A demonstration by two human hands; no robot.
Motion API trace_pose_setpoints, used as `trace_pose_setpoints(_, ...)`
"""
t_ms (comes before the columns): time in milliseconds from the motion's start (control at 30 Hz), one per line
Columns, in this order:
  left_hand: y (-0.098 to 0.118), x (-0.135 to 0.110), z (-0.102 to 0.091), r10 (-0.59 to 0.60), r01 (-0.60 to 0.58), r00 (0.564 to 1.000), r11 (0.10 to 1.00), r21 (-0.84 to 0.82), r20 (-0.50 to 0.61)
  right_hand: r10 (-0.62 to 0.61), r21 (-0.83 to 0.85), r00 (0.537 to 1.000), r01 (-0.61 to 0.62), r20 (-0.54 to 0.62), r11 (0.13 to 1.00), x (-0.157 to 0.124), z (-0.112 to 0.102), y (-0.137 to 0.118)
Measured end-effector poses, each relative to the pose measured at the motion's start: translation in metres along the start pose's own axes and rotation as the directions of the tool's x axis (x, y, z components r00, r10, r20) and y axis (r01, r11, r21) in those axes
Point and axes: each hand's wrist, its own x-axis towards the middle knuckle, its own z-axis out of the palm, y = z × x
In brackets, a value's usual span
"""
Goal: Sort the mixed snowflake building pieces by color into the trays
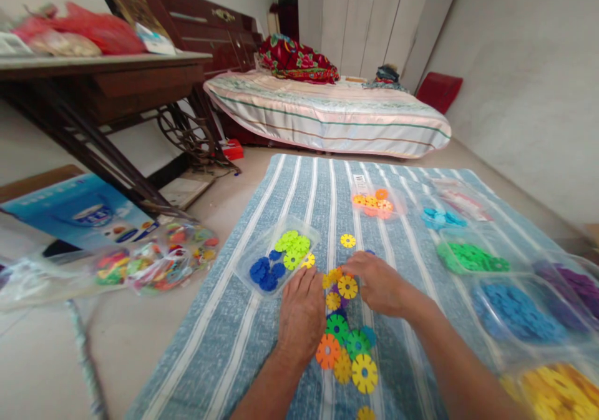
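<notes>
A chain of joined plastic snowflake discs (344, 339), in yellow, green, orange and purple, lies on the blue striped cloth (224, 345). My left hand (302, 311) rests on the chain's left side with its fingers curled down at the upper end. My right hand (381, 283) pinches the upper end of the chain from the right. One loose yellow disc (347, 240) lies just beyond my hands. A clear tray (243, 270) holding lime, blue and yellow discs sits just left of my left hand.
Clear trays of sorted discs line the cloth: orange (374, 203), light blue (440, 218), green (470, 258), blue (512, 311), purple (575, 279), yellow (559, 389). Bags of mixed discs (154, 264) lie on the floor left. A dark table (93, 77) and a bed (327, 111) stand beyond.
</notes>
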Motion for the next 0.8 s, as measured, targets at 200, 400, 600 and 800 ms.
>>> trace_pose_setpoints(200, 0.000, 0.002, -0.002, 0.011, -0.011, 0.999, 1.000, -0.006, 0.046, 0.131, -0.192, 0.990, -0.138, -0.046, 0.972, 0.018, 0.006, -0.004)
trace_pose_setpoints(400, 0.004, 0.008, -0.003, 0.080, -0.074, 0.989, 0.996, -0.051, 0.127, 0.084, -0.024, 0.990, -0.087, -0.110, 0.996, 0.020, 0.016, 0.000)
trace_pose_setpoints(600, 0.003, 0.005, 0.001, -0.011, 0.012, 1.000, 0.997, 0.072, -0.013, 0.245, 0.344, 0.939, -0.153, -0.243, 0.926, 0.024, -0.011, 0.031)
trace_pose_setpoints(800, 0.009, 0.007, 0.002, -0.075, 0.068, 0.997, 0.982, 0.178, 0.032, 0.598, 0.401, 0.656, -0.447, -0.461, 0.800, 0.054, -0.065, 0.082)
